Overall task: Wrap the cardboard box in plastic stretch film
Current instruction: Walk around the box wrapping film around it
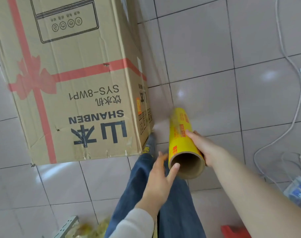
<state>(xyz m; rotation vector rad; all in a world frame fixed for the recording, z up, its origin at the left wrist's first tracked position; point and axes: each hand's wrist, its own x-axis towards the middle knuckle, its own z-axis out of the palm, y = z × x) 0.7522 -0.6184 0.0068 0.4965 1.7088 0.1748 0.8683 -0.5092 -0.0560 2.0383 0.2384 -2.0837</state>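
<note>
From the head view we look down on the cardboard box [69, 83], which stands on the pale tiled floor [215, 48] and fills the upper left. Its print reads upside down to us, with a red ribbon pattern crossing the near face. Its near bottom edge lies along a tile line, and its right vertical corner comes down close to a grey shoe [151, 142]. Just right of that corner we see the yellow roll of stretch film [180, 134], tilted with its open cardboard core toward us. A faint clear sheet of film [156, 74] rises from its far end along the box's right face. The right hand [206, 148] grips the roll's near end from the right, fingers curled round it. The left hand [159, 176] is spread with straight fingers at the roll's left side, its thumb tip over the core's rim. It is blurred, so we cannot tell how firmly it touches. Below the hands a leg in blue jeans [177, 203] reaches toward the box corner. Right of the box and roll the tiles lie bare as far as a white cable [294, 69] looping down the right edge to a plastic bag [299, 191]. A red object [235, 231] and a metal bracket [67, 225] sit at the bottom edge.
</note>
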